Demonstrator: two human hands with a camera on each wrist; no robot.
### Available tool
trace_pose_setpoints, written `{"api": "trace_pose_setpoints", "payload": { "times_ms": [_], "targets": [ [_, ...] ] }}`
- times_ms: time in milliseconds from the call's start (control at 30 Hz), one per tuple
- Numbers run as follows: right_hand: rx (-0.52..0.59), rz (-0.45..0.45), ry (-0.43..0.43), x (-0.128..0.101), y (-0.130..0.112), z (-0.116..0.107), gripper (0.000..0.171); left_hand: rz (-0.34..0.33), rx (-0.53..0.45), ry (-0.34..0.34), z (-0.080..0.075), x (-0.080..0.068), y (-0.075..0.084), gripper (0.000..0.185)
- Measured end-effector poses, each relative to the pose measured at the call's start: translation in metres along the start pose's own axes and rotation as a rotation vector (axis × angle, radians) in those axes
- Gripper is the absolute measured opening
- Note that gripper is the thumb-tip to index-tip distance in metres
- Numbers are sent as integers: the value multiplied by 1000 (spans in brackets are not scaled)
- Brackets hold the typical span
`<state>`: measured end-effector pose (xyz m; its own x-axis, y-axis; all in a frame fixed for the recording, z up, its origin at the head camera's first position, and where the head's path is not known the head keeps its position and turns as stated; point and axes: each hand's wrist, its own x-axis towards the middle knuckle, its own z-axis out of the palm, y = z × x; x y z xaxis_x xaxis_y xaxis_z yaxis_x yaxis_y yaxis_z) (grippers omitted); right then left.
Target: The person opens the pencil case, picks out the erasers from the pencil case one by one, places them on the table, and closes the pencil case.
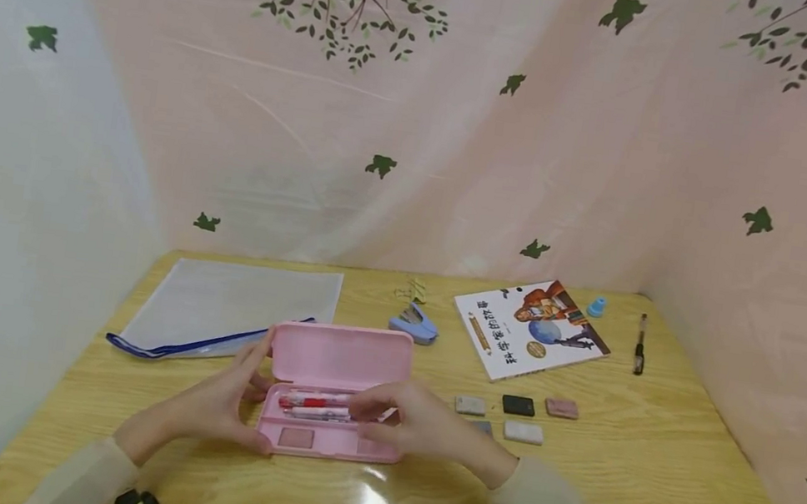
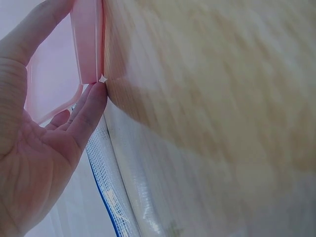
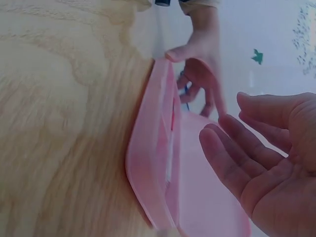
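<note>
A pink pencil case [image 1: 341, 359] lies on the table with its lid raised at the back. Several pens [image 1: 313, 401] lie in its rear compartment, and a dull pink eraser [image 1: 296, 438] sits at the front left. My left hand [image 1: 222, 405] steadies the left end, thumb at the front corner and index finger up by the lid; in the left wrist view, fingertips [image 2: 98, 91] meet the case's end. Over the right end hovers my right hand [image 1: 431, 428]. The right wrist view shows its fingers [image 3: 217, 148] bent and parted from the thumb, with nothing between them.
Several erasers [image 1: 522, 432] lie right of the case. Behind are a blue stapler [image 1: 414, 324], a book [image 1: 506, 340], a small blue cone-shaped item [image 1: 597, 307] and a pen [image 1: 639, 348]. A clear zip pouch [image 1: 239, 299] lies at the left back.
</note>
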<state>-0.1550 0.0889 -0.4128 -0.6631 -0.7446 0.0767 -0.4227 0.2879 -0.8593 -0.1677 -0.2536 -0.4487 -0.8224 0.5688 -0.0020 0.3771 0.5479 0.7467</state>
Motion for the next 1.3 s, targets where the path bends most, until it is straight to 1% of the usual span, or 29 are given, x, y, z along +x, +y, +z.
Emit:
{"api": "trace_pose_setpoints", "payload": {
  "times_ms": [67, 200, 300, 400, 667, 867, 1000, 1133, 1300],
  "targets": [
    [-12, -7, -27, 8, 1, 9, 31, 5, -2, 1, 0, 0, 0, 147],
    [-72, -24, -80, 19, 3, 24, 30, 8, -4, 0, -1, -1, 0, 147],
    [-95, -31, -108, 25, 3, 30, 30, 6, -9, -3, -1, 0, 2, 146],
    [-89, -31, -122, 30, 4, 35, 31, -1, -23, -7, -1, 0, 3, 145],
    [-95, -5, -132, 37, 6, 45, 29, 6, -54, -11, -1, 0, 3, 145],
    [-142, -8, -147, 41, 3, 49, 32, 6, -49, -7, -2, -1, 3, 145],
    [-179, 13, -142, 45, 0, 50, 32, 19, -54, -7, -1, -1, 2, 146],
    [-213, 10, -135, 46, -2, 50, 32, 28, -51, -6, -1, -1, 1, 146],
    [-201, 4, -116, 47, -3, 51, 30, 26, -47, -4, -1, -1, 0, 146]
  ]
}}
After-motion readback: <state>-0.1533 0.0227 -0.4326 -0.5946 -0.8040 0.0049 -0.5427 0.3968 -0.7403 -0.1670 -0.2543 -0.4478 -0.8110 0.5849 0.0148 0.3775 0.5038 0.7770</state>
